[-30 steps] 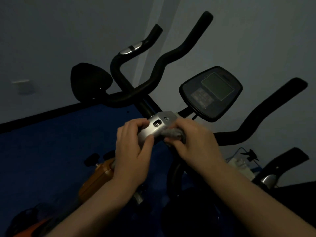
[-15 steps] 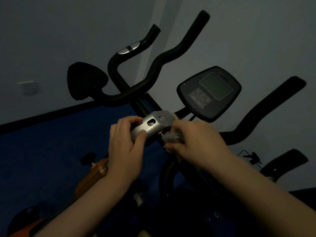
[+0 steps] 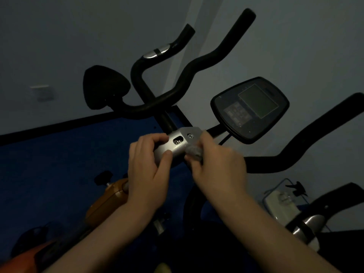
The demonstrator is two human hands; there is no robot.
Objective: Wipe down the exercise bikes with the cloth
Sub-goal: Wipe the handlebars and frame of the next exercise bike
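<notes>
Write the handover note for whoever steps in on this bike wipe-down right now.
Left hand: closed around the silver bracket under the handlebars, steadying it.
Right hand: pinching the grey cloth, bunched small, against the bracket's right end.
Done: cannot tell from this view; the room is dim and no wiped area shows.
Left: the handlebars, the console to the right, the black seat behind, and the orange bike lower left all sit untouched by either hand at this moment.
</notes>
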